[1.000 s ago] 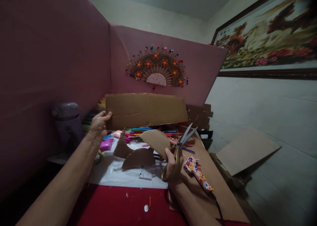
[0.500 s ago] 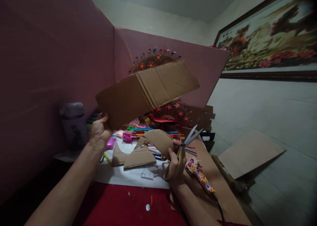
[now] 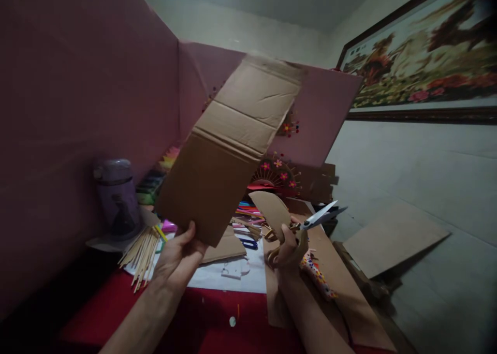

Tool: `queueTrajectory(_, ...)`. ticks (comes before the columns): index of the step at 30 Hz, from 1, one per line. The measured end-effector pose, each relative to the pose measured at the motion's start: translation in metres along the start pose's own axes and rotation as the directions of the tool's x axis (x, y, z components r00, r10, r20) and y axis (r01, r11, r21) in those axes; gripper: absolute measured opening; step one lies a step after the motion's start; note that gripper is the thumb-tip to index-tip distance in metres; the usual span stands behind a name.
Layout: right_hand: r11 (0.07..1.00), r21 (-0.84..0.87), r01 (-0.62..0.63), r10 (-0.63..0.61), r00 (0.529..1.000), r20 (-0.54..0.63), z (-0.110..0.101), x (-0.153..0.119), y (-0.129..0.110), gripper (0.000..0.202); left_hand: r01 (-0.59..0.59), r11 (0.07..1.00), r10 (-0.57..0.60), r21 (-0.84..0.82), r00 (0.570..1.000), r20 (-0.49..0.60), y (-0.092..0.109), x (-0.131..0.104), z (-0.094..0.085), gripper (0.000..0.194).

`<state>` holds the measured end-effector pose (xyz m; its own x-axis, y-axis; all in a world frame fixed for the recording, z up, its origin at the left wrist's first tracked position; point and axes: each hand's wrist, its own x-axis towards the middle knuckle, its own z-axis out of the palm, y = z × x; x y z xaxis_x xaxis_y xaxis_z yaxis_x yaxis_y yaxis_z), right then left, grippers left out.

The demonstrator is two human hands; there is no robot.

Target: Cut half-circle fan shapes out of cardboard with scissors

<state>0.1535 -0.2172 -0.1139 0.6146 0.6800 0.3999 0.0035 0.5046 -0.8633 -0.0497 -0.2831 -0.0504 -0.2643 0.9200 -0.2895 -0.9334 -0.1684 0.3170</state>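
A long creased cardboard sheet is raised at a tilt over the table, its lower edge gripped by my left hand. Its far end is blurred. My right hand holds a small curved cardboard piece together with gold-handled scissors, whose blades point up and right, a little apart. Behind the sheet, a decorated fan shape with red flowers is partly hidden. Another cut cardboard piece lies on the white paper below the sheet.
A purple bottle and a bundle of wooden sticks are at the left. On brown board at the right lies a flower-patterned tool with a black cord. Pink panels stand behind and left.
My left hand has moved right, and the large sheet has turned more upright. My right hand, with the curved piece and scissors, has shifted slightly right. The stick bundle is now uncovered.
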Motion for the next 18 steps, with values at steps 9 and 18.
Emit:
queueTrajectory(9, 0.999, 0.018, -0.042, 0.044, 0.99, -0.134, 0.001, 0.009, -0.012, 0.032, 0.007, 1.0, -0.002, 0.025, 0.98, -0.198, -0.007, -0.029, -0.065, 0.06)
queueTrajectory(18, 0.998, 0.04, -0.057, 0.062, 0.987, -0.15, 0.002, 0.008, -0.01, 0.034, -0.041, 0.988, 0.085, 0.147, 0.948, -0.306, 0.001, -0.041, -0.063, 0.059)
